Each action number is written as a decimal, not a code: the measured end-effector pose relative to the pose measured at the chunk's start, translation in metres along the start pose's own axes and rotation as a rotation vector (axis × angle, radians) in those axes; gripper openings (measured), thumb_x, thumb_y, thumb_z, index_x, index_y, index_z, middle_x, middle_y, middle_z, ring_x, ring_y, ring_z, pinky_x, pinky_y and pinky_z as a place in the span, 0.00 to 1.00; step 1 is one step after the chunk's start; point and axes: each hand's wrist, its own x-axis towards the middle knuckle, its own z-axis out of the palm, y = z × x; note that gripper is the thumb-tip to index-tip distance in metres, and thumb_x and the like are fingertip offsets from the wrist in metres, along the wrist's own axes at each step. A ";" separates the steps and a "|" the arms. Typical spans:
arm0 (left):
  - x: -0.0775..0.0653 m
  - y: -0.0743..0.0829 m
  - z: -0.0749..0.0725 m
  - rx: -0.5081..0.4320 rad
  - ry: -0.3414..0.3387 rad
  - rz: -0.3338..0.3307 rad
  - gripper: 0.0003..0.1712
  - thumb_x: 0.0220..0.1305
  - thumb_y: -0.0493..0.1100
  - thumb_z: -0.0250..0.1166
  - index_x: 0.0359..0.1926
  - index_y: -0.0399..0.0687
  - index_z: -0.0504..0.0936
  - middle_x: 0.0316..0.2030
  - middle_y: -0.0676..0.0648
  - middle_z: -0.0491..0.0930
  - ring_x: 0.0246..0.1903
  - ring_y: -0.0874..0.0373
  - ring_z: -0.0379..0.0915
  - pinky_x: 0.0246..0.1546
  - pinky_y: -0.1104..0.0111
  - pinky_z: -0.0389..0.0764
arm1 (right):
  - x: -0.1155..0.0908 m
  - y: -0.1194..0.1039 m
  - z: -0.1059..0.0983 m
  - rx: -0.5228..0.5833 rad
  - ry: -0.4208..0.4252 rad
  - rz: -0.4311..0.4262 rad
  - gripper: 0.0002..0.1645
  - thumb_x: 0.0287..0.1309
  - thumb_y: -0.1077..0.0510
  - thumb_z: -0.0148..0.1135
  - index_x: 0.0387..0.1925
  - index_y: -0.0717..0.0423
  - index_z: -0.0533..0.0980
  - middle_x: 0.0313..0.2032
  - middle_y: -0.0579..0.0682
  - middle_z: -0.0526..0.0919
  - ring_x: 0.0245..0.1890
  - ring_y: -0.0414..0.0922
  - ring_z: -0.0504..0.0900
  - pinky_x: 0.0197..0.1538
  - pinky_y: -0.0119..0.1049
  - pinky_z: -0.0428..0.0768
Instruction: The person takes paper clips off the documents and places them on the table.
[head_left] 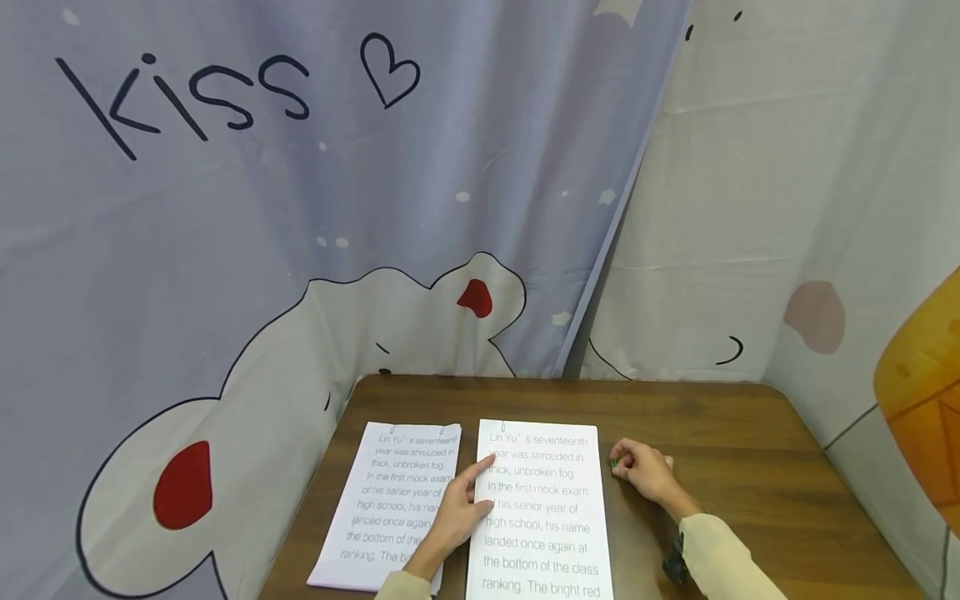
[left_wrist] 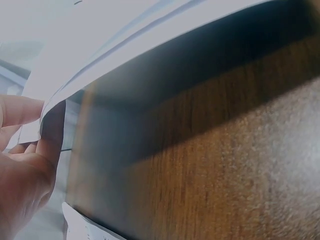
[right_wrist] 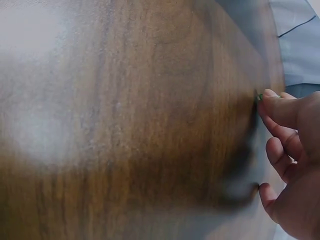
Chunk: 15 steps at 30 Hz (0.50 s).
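Observation:
My left hand [head_left: 456, 510] grips the left edge of the right-hand stack of printed paper [head_left: 551, 508], fingers on top. In the left wrist view the thumb and fingers pinch the sheets [left_wrist: 120, 55], whose edge bows up off the table. A wire clip [head_left: 503, 426] sits on this stack's top edge. To the right of the paper, my right hand [head_left: 645, 468] pinches a small green paper clip [right_wrist: 259, 97] between thumb and fingertips, low over the wood. Most of the clip is hidden by the fingers.
A second printed stack [head_left: 390, 500] lies to the left, partly behind my left forearm, with clips [head_left: 442, 430] at its top edge. The brown wooden table [head_left: 750, 483] extends right. Patterned curtains [head_left: 450, 167] hang behind and beside it.

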 end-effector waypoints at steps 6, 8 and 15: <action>-0.001 -0.001 0.000 -0.008 -0.003 -0.005 0.45 0.59 0.22 0.61 0.79 0.45 0.68 0.58 0.30 0.83 0.36 0.49 0.90 0.33 0.64 0.91 | -0.001 0.004 0.005 -0.042 0.012 0.006 0.09 0.58 0.62 0.75 0.37 0.49 0.82 0.26 0.38 0.81 0.32 0.40 0.78 0.49 0.57 0.60; -0.002 -0.001 0.001 -0.009 -0.005 -0.004 0.45 0.59 0.22 0.61 0.79 0.45 0.68 0.58 0.30 0.83 0.36 0.49 0.90 0.33 0.64 0.91 | -0.001 0.005 0.005 -0.063 0.014 0.007 0.09 0.58 0.62 0.75 0.37 0.48 0.83 0.27 0.38 0.80 0.32 0.40 0.78 0.49 0.56 0.61; -0.001 -0.002 0.003 -0.013 -0.004 0.005 0.45 0.59 0.22 0.61 0.79 0.45 0.68 0.60 0.29 0.81 0.37 0.50 0.90 0.33 0.64 0.92 | -0.004 0.004 0.004 -0.091 0.021 -0.011 0.08 0.58 0.61 0.76 0.38 0.49 0.84 0.27 0.38 0.80 0.34 0.40 0.78 0.48 0.56 0.62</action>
